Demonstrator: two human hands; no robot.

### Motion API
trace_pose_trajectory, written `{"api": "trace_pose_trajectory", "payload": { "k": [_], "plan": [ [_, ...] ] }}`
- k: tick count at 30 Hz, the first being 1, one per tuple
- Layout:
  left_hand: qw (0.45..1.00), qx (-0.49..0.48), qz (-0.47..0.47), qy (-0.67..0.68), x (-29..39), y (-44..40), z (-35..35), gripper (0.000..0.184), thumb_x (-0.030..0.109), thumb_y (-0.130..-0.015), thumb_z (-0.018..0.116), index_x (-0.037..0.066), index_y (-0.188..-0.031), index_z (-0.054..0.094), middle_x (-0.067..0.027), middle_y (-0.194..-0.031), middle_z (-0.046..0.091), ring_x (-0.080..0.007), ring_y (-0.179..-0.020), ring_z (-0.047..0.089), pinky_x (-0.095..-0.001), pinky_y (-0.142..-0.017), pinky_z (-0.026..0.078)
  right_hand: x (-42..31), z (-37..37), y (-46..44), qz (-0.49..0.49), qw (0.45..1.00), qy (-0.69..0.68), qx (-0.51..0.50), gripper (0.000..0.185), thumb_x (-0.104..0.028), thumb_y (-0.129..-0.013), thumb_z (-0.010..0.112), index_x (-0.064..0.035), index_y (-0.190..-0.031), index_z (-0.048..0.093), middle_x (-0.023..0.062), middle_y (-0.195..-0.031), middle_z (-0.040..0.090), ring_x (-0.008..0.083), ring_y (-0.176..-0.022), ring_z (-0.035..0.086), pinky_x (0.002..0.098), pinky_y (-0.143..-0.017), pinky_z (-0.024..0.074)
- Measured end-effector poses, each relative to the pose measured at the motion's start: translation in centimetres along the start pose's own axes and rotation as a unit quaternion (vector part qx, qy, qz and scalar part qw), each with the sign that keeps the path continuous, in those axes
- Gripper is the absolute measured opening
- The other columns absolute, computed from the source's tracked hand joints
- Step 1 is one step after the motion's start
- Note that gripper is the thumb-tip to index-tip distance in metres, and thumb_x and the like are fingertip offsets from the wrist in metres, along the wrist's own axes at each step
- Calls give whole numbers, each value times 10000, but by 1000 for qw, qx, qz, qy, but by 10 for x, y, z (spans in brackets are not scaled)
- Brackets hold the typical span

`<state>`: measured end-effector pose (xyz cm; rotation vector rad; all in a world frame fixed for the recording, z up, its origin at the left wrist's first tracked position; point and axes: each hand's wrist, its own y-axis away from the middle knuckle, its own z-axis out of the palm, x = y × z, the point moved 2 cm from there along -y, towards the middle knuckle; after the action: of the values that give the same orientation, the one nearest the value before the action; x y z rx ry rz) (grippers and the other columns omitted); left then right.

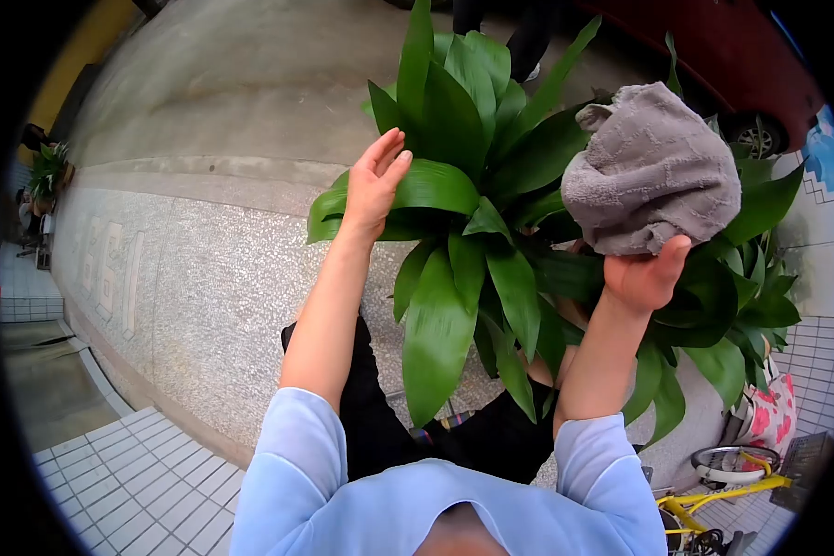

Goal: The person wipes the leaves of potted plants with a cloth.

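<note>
1. I have one big green plant spreading from 12 to 4 o'clock in my view, its broad leaves glossy, pointed and finely ribbed, some upright, others arching or drooping.
2. One mauve-grey, nubbly fabric cloth sits at 2 o'clock, crumpled into a rounded bundle in front of the leaves.
3. I count two bare hands. At 3 o'clock, the right hand bears the cloth, thumb sticking out; cloth covers its fingers, so I cannot tell how tightly they grip.
4. At 11 o'clock, the left hand is unloaded, fingers extended, beside an arching leaf; I cannot tell whether they touch.
5. Around these I count one dark red car at 2 o'clock, one yellow-framed bicycle at 4, and one smaller green plant between 9 and 10. Another person's two dark-trousered legs stand at 1.
6. I find no brand I can read; pale numeral-like marks on the speckled floor at 9 o'clock are too faint for me to read surely.
</note>
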<state>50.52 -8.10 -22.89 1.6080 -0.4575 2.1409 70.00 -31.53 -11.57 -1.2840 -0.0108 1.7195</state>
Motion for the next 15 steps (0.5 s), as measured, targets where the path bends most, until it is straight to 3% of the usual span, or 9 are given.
{"api": "trace_pose_trajectory", "payload": {
  "k": [4,7,9,13,15],
  "plan": [
    [999,8,-7,-41,-15,-7,28,641,146,-884,679,-66,-1401,367,-210,-1385,460,-259,-1309,437,-347,-1067,380,24,13,-5,58,998,0,-41,749,-396,-890,637,1,-1428,297,143,-1401,415,299,-1297,410,456,-1098,314],
    [998,-12,-20,-57,-24,-11,37,736,190,-863,708,-46,-1435,311,-205,-1367,455,-268,-1245,484,-355,-1032,407,36,15,-10,77,996,-27,-38,648,-284,-887,642,23,-1385,362,126,-1337,477,246,-1240,462,402,-1070,338],
    [985,5,11,-170,-27,-14,41,763,182,-854,721,-17,-1454,294,-193,-1398,430,-271,-1246,490,-353,-1033,412,47,11,-12,87,995,-34,-22,543,-199,-896,623,30,-1344,418,112,-1280,524,205,-1185,497,356,-1040,356],
    [954,13,97,-283,-22,-18,47,819,191,-822,754,21,-1472,285,-191,-1444,367,-281,-1234,500,-351,-992,439,56,9,-13,110,994,-9,-5,475,-168,-901,610,41,-1298,456,100,-1210,563,177,-1103,540,322,-991,393],
    [963,14,73,-258,-22,-17,52,824,173,-819,753,30,-1477,278,-183,-1435,381,-260,-1197,523,-346,-943,462,57,10,-12,118,993,-10,-5,466,-169,-901,610,41,-1290,464,100,-1201,567,177,-1095,545,319,-986,397]
  ]
}}
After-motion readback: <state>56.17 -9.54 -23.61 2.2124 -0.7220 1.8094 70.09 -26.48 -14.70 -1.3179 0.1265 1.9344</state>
